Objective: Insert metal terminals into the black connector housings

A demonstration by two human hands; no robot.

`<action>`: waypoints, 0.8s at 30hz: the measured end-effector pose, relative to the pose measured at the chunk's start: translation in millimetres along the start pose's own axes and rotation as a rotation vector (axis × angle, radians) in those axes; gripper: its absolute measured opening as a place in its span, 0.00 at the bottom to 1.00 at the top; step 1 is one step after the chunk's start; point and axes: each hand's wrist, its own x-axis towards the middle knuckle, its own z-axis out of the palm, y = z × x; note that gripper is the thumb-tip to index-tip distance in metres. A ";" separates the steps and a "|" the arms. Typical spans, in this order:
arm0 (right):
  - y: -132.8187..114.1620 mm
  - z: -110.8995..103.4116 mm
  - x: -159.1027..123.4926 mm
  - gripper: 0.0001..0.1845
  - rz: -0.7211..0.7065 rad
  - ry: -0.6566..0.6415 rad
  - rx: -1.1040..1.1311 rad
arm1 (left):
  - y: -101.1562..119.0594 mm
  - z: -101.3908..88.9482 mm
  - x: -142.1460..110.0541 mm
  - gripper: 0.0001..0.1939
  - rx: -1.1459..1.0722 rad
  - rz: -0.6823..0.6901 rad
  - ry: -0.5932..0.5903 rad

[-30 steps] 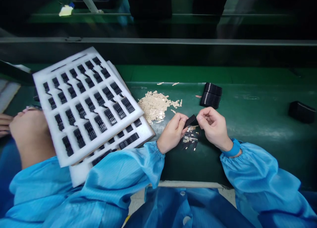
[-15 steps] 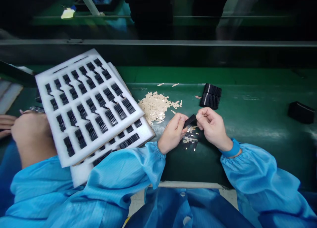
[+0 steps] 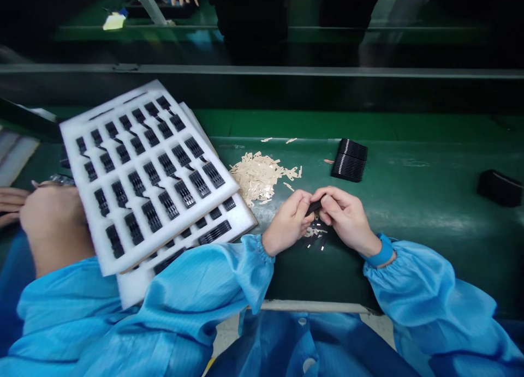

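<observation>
A small black strip (image 3: 314, 206) sits pinched between both hands, just above the green bench, a little right of the person's middle. The left hand (image 3: 289, 222) and right hand (image 3: 347, 216) are together, their fingers closed on it from either side, so most of the strip is hidden. The step in hand appears to be close fingerwork on this one strip. Any next move calls for a steady pinch, since the piece is small and the hands cover it.

Directly below lie loose tan slivers (image 3: 315, 232) and black bits. A larger heap of tan slivers (image 3: 257, 175) sits further forward, left of the hands. Beyond it, to the right, is a stack of black strips (image 3: 349, 160). To the left, stacked white foam trays (image 3: 159, 229) hold rows of black parts. A blue wristband (image 3: 382, 251) circles the right wrist. A co-worker's hand (image 3: 12, 199) shows at the far left.
</observation>
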 end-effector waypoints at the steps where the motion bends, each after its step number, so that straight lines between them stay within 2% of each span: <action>1: 1.0 0.1 -0.7 0.14 -0.003 -0.007 0.043 | 0.4 0.1 -0.4 0.19 0.003 -0.003 -0.017; 4: 1.3 0.7 -1.2 0.12 0.005 -0.022 0.159 | 1.4 -0.4 -1.1 0.19 0.021 -0.010 -0.046; 8: -1.7 2.6 -0.3 0.16 0.046 -0.008 0.227 | 1.0 -1.8 -1.2 0.18 0.040 -0.009 -0.075; 12: -0.5 3.9 -0.5 0.18 -0.010 0.020 0.086 | 0.5 -1.9 -0.9 0.18 0.004 -0.009 -0.083; 17: 1.9 4.4 -2.4 0.15 -0.115 0.044 -0.106 | 0.5 -0.8 -1.4 0.18 -0.109 -0.050 -0.078; 21: -0.9 4.5 -2.0 0.10 -0.125 0.032 -0.212 | -0.5 -2.2 -0.6 0.18 -0.180 -0.068 -0.066; 24: -3.9 3.8 -1.9 0.11 -0.083 -0.021 -0.154 | 0.0 -2.9 0.2 0.17 -0.193 -0.055 -0.038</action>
